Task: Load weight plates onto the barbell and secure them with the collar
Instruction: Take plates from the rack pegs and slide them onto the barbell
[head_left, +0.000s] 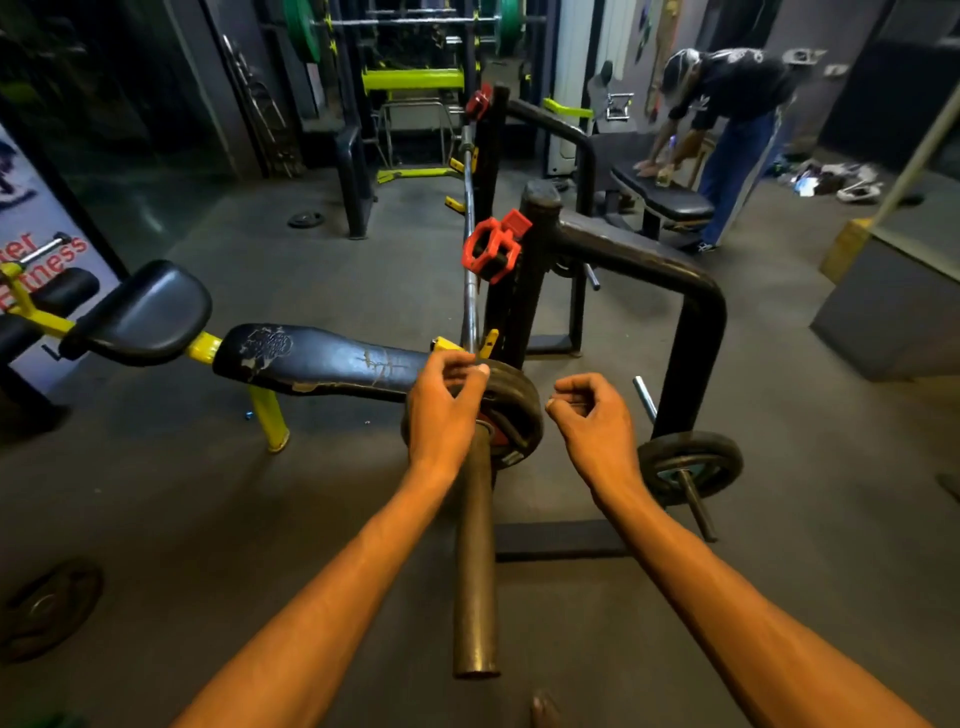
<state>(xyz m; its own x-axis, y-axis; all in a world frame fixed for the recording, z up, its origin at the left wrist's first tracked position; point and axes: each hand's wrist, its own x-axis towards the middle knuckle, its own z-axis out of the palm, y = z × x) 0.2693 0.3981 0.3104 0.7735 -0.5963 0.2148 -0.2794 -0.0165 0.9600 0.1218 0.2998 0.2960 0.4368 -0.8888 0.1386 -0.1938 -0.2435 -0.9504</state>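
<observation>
Your dark, worn steel barbell sleeve (474, 561) runs straight away from you, its open end nearest your feet. One small black rubber-edged weight plate (511, 410) sits on it, pushed up towards the rack end, with a reddish hub showing at its centre. Beyond the plate the thin chrome shaft (470, 218) carries on over the black padded desk with the cracked cover (322, 358).

Your left hand (441, 410) rests against the near face of the plate, fingers (475, 371) curled loosely at its upper rim — whether they truly grip it, you cannot tell from here. Your right hand (592, 415) hovers just beside the plate on the other side, fingers half closed and holding nothing.

The red plastic clamp collar (491, 249) is clipped on the shaft further up, beside the black steel rack upright (535, 239) — well apart from the plate. A second black plate (691, 465) hangs on a storage peg low on the rack to your right, and another lies on the grey rubber floor (156, 499) at your left.
</observation>
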